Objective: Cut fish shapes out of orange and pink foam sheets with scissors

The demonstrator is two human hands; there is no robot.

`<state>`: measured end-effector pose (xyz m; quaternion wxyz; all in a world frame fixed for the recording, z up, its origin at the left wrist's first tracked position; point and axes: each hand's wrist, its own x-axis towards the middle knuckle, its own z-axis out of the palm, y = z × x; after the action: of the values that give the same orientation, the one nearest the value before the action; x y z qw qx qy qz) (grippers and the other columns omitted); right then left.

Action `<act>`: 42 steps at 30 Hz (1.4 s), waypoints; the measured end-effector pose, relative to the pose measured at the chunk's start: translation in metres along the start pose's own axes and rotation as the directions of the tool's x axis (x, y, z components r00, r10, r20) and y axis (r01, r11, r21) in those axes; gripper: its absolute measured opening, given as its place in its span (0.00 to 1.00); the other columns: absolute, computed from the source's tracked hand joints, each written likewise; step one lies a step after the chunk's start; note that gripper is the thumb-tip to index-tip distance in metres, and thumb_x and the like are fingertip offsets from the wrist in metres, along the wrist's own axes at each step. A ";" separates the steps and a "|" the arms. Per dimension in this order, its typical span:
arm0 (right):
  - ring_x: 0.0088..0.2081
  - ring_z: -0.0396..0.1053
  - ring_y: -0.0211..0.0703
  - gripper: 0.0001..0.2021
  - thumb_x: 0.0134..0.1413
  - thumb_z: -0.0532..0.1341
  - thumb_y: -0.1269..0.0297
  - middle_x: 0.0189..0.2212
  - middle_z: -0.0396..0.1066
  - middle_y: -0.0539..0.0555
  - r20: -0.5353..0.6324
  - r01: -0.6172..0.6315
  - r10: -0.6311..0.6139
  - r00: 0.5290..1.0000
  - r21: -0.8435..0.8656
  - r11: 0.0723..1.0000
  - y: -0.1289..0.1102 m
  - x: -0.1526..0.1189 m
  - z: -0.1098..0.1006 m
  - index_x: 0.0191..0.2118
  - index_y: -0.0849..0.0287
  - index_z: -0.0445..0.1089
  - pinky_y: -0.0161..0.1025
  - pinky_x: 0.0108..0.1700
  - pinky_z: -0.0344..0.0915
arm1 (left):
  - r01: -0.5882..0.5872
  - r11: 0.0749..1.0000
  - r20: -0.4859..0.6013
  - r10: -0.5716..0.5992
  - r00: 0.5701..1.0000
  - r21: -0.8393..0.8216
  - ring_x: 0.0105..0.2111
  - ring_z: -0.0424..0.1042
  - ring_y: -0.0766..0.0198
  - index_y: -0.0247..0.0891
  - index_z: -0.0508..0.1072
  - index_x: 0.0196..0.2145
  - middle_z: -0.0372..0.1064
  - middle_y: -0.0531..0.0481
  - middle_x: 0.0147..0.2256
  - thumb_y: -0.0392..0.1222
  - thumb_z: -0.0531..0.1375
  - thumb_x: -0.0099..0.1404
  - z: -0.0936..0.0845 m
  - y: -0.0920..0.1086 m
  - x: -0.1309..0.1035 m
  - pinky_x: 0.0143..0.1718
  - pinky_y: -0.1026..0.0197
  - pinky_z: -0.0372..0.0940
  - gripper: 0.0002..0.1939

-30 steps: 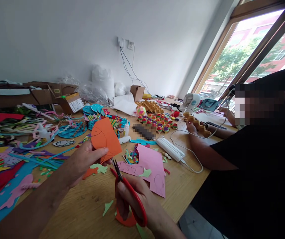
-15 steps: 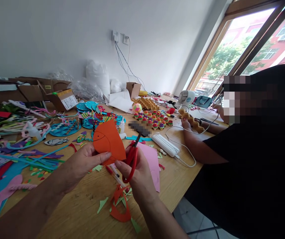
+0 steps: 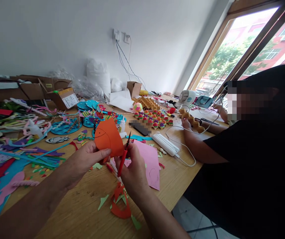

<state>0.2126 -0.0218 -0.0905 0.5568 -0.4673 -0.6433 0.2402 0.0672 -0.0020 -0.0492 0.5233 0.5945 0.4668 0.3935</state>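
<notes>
An orange sheet (image 3: 109,137) with a fish outline and an eye drawn on it is pinched in my left hand (image 3: 86,161), thumb on its front face. My right hand (image 3: 134,172) is closed around red-handled scissors (image 3: 123,159), whose dark tip points up beside the sheet's right edge. Below my hands, orange offcuts (image 3: 120,211) and green scraps (image 3: 103,201) lie on the wooden table (image 3: 83,212). A pink sheet (image 3: 152,166) with drawn lines lies beyond my right hand.
At the right a person in black (image 3: 256,159) holds an egg-carton strip (image 3: 193,121). A white power strip (image 3: 166,144) with a looping cable and a dark phone (image 3: 140,127) lie behind the pink sheet. Craft strips (image 3: 40,156) cover the left side.
The scissors have turned in my right hand, so the blades now stand upright near the orange sheet's right edge. The sheet has shifted slightly in my left hand.
</notes>
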 end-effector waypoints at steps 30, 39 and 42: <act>0.14 0.58 0.31 0.24 0.50 0.57 0.39 0.14 0.62 0.46 0.612 -0.613 0.421 0.670 0.135 0.778 -0.004 -0.029 -0.029 0.25 0.59 0.61 0.28 0.17 0.54 | 0.017 0.998 0.089 -0.012 0.996 -0.057 0.24 0.70 0.67 0.39 0.76 0.25 0.73 0.56 0.22 0.42 0.61 0.53 -0.004 0.012 -0.007 0.27 0.67 0.64 0.05; 0.15 0.58 0.31 0.22 0.53 0.58 0.43 0.15 0.63 0.45 0.644 -0.608 0.399 0.653 0.131 0.783 -0.004 -0.027 -0.036 0.26 0.59 0.61 0.27 0.18 0.54 | 0.065 0.993 0.148 -0.049 0.988 -0.103 0.25 0.70 0.67 0.39 0.76 0.23 0.74 0.55 0.23 0.41 0.62 0.52 -0.004 0.010 -0.005 0.28 0.66 0.64 0.04; 0.16 0.58 0.31 0.21 0.53 0.60 0.45 0.15 0.62 0.45 0.641 -0.610 0.401 0.654 0.134 0.781 -0.005 -0.027 -0.039 0.25 0.59 0.61 0.27 0.18 0.54 | 0.061 0.996 0.168 -0.048 0.985 -0.072 0.25 0.70 0.66 0.39 0.76 0.23 0.74 0.55 0.23 0.41 0.62 0.53 -0.005 0.011 -0.005 0.28 0.66 0.64 0.05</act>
<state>0.2457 -0.0560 -0.0895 0.3134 -0.4307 -0.5707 0.6249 0.0627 -0.0058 -0.0374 0.5933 0.5916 0.4223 0.3460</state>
